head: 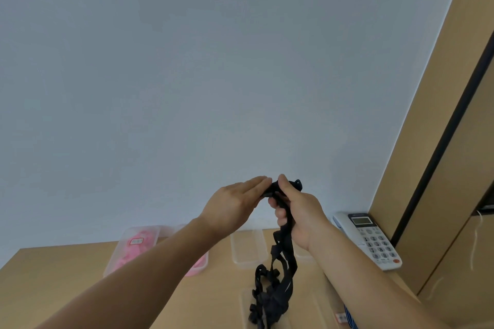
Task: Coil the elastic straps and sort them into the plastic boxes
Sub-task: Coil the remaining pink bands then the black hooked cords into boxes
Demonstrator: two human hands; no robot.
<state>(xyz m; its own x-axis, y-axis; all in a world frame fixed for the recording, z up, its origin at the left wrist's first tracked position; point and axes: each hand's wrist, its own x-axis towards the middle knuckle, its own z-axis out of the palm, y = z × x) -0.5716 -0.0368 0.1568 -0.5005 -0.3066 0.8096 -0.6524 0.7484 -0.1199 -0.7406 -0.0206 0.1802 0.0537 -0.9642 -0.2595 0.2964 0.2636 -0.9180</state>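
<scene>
Head view: black elastic strap (284, 256) held up in both hands, coiling step by the look of it.
Right hand (299, 211) grip clenched round strap's top end; left hand (235, 203) fingers straight, tips touching same end from left, thumb hidden. Long axis near vertical, tail dropping to tangled heap on tabletop (66, 275). Empty plastic box (248, 248) just behind; box of pink straps (113, 262) left; telephone (374, 240) right. Heap likely to snag.

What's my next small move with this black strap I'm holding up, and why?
Probably wind a loop round the right hand with the left hand: the right hand grips the black elastic strap, and most of it hangs uncoiled down to the table.
</scene>
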